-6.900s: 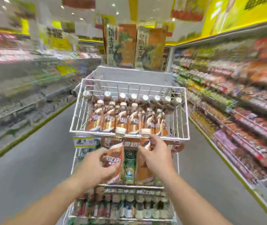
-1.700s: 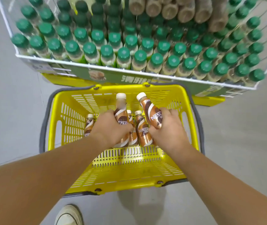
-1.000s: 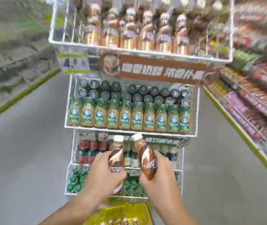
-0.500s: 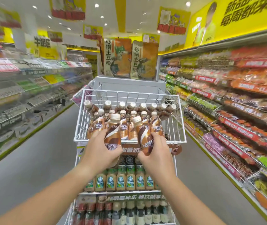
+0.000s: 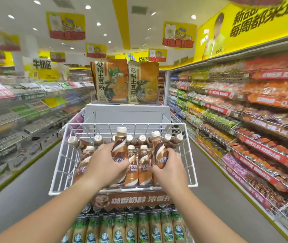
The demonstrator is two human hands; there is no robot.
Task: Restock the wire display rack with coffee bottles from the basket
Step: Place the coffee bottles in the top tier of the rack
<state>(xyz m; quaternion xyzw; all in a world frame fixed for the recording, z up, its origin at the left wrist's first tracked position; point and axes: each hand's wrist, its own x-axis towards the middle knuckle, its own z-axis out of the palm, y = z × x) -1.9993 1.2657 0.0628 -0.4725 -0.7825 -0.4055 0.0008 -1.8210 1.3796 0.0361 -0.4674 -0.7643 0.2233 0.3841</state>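
Two coffee bottles are held upright inside the top bin (image 5: 191, 184) of the white wire rack. The left bottle (image 5: 119, 151) sits in the left hand (image 5: 104, 165), whose fingers (image 5: 122, 164) are wrapped tight around its label. The right bottle (image 5: 159, 151) is in the right hand (image 5: 170, 166), fingers clamped around its lower half; it leans slightly left at the cap. Both cream caps rise above the stock around them.

Between the two held bottles stand two shelved bottles (image 5: 139, 165), side by side at the front of the bin. One more (image 5: 83, 163) stands left of the left hand, partly hidden by it. Behind them a back row of about seven bottles (image 5: 142, 139) leans toward the rear wall, showing only caps and shoulders; the exact count is hard to tell where the hands and held bottles cover it.

A brown sign strip (image 5: 132, 199) runs under the bin's front edge. Below it, the next tier holds a front row of about seven green-labelled bottles (image 5: 131, 230), with more dark caps behind.

Beyond the rack a grey stand (image 5: 127, 113) carries two large noodle packs (image 5: 124, 81) side by side. Stocked shelves (image 5: 244, 120) line the aisle on both sides, blurred toward the edges, and the floor (image 5: 25, 181) is grey.
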